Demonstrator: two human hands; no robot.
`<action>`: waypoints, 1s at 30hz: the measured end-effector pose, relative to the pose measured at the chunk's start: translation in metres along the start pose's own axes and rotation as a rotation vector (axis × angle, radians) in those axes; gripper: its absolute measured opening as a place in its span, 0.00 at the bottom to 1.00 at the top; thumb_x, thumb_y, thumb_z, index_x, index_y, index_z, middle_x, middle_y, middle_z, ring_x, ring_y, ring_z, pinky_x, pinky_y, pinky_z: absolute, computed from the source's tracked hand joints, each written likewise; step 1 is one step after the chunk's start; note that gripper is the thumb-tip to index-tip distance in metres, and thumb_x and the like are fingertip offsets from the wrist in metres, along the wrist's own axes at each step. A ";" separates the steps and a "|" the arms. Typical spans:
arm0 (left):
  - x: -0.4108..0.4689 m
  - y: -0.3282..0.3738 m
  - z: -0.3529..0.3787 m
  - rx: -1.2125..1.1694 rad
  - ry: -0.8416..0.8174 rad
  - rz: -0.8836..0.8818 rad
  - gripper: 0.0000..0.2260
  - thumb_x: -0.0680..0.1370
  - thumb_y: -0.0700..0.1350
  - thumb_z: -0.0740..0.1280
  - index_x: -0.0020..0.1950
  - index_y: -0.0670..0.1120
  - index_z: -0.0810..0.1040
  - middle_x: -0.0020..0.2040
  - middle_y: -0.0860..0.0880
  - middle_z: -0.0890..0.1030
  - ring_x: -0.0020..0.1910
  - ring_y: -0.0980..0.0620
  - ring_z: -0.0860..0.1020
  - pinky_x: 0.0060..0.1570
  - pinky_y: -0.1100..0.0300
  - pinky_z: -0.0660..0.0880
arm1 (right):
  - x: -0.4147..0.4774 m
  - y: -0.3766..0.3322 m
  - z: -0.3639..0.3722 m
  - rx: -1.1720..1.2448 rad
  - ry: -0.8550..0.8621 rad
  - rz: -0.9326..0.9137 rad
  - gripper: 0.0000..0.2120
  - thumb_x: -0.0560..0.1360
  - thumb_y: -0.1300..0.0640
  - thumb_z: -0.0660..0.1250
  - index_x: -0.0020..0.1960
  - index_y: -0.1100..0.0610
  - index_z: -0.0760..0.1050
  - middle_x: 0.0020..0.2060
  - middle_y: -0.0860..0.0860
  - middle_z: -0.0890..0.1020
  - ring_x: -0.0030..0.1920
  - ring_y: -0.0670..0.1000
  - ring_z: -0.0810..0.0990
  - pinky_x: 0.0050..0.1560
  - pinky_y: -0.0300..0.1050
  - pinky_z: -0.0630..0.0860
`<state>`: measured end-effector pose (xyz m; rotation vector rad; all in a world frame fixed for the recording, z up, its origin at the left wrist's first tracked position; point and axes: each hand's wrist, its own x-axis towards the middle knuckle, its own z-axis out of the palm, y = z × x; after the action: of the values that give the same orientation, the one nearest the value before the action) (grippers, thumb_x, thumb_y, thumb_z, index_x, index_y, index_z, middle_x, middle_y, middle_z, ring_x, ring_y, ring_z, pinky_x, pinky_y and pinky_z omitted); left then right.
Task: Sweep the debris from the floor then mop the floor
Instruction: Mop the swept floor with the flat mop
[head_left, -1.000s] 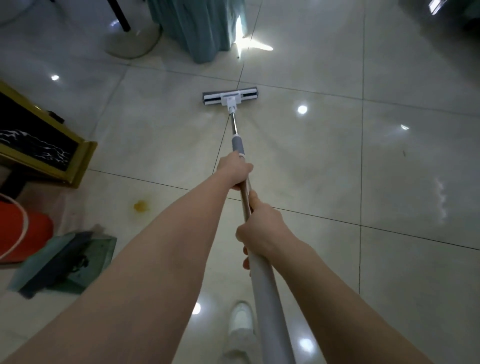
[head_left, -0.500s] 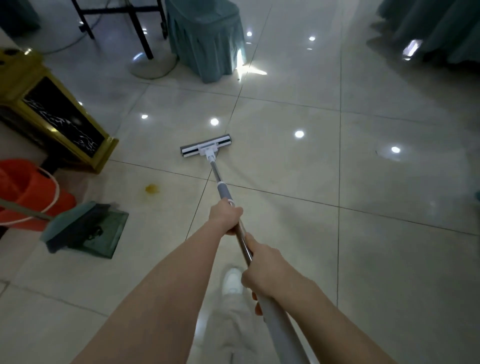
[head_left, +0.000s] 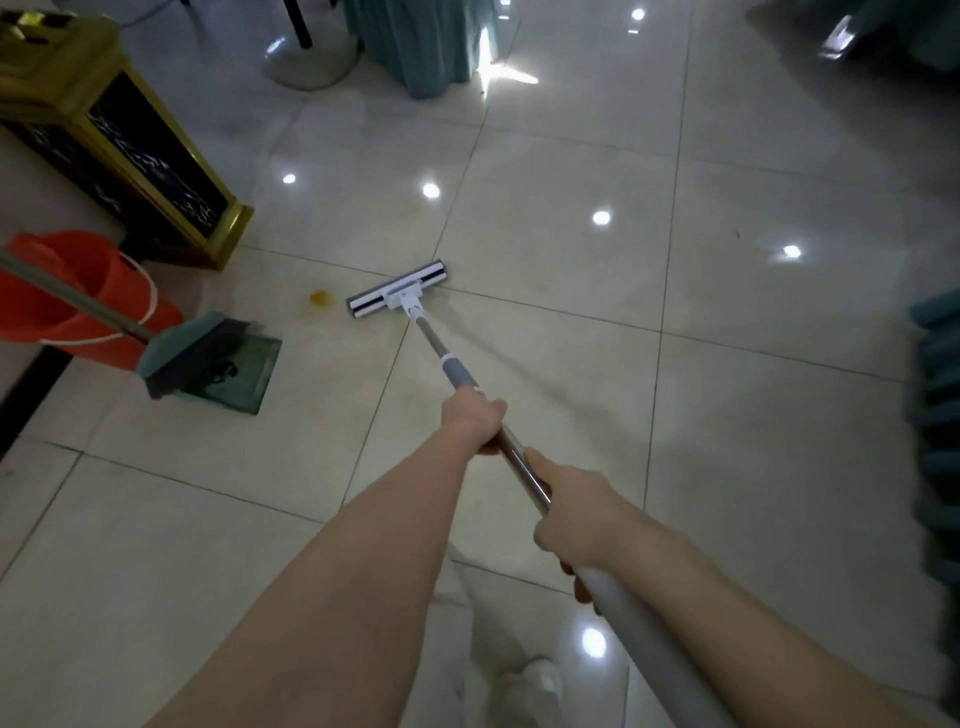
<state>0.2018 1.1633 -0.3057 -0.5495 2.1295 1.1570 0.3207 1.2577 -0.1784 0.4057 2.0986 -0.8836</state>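
While both hands clamp its pole, the flat mop (head_left: 397, 289) lies on the tiled floor (head_left: 545, 395), just beside a yellow stain (head_left: 321, 298).
Head view: the left hand (head_left: 475, 423) wraps the metal shaft farther forward and the right hand (head_left: 576, 514) grips the thicker grey end nearer the body. The pole looks stiff and light and the glossy tile likely slick, so a spread two-handed hold should steer it best. A broom (head_left: 192, 353) rests on a dustpan (head_left: 249, 374) near a red bucket (head_left: 78, 291).
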 end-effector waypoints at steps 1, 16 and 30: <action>0.005 0.003 -0.006 -0.004 0.008 0.007 0.13 0.76 0.43 0.65 0.57 0.38 0.73 0.56 0.38 0.77 0.32 0.47 0.77 0.15 0.62 0.71 | 0.006 -0.006 -0.001 0.005 0.005 0.015 0.38 0.72 0.67 0.58 0.76 0.41 0.54 0.40 0.53 0.74 0.30 0.56 0.80 0.31 0.49 0.81; 0.164 0.046 -0.118 -0.018 0.038 0.004 0.17 0.73 0.43 0.67 0.61 0.46 0.70 0.55 0.42 0.75 0.43 0.42 0.79 0.29 0.48 0.81 | 0.141 -0.142 -0.007 0.087 0.045 0.108 0.39 0.74 0.69 0.57 0.75 0.36 0.52 0.41 0.58 0.75 0.28 0.58 0.80 0.23 0.49 0.79; 0.334 0.014 -0.285 0.091 0.167 0.134 0.19 0.76 0.44 0.63 0.66 0.49 0.68 0.56 0.40 0.75 0.49 0.35 0.79 0.47 0.43 0.80 | 0.302 -0.317 0.077 0.201 0.063 -0.070 0.43 0.73 0.69 0.61 0.79 0.45 0.43 0.46 0.58 0.75 0.43 0.58 0.80 0.41 0.55 0.81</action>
<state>-0.1386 0.9095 -0.4186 -0.4827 2.3805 1.1125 0.0009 0.9752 -0.3043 0.4720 2.0988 -1.1422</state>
